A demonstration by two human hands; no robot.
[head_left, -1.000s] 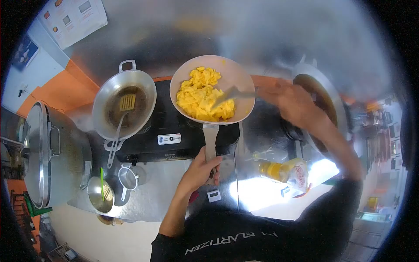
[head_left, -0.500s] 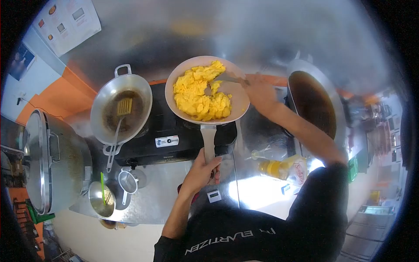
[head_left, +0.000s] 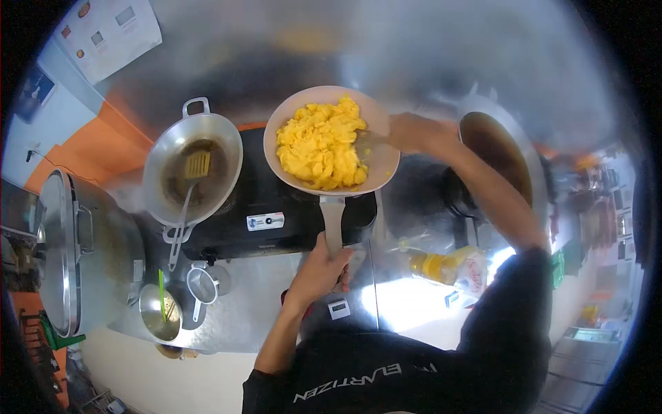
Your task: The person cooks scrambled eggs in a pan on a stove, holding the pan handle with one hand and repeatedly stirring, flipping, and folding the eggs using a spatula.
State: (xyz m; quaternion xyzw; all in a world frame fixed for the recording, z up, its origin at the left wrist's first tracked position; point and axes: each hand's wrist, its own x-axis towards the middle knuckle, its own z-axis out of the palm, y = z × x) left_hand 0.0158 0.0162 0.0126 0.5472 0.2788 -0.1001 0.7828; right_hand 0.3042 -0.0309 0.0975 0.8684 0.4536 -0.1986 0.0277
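My left hand [head_left: 319,273] is closed round the handle of a frying pan [head_left: 383,167] with a pale pinkish inside, on the black stove [head_left: 296,237]. Fluffy yellow scrambled eggs [head_left: 317,145] are heaped in the pan's left and middle part. At the pan's right rim, my right hand [head_left: 416,134] grips a spatula [head_left: 372,141], blurred by motion, its blade against the right side of the eggs. My fingers on that side are partly smeared too.
Left of the pan stands a metal wok [head_left: 155,185] with a slotted turner [head_left: 196,165] in it. A large lidded pot [head_left: 103,255] is at far left. Nearer me are a strainer [head_left: 202,284], a small bowl [head_left: 153,321], a timer [head_left: 338,309] and an oil bottle [head_left: 441,267]. A pan of brown liquid [head_left: 493,148] stands right.
My right hand and the spatula have swept slightly across the pan. The eggs are pushed together into one heap, closing the gap on their right side. My left hand keeps its hold.
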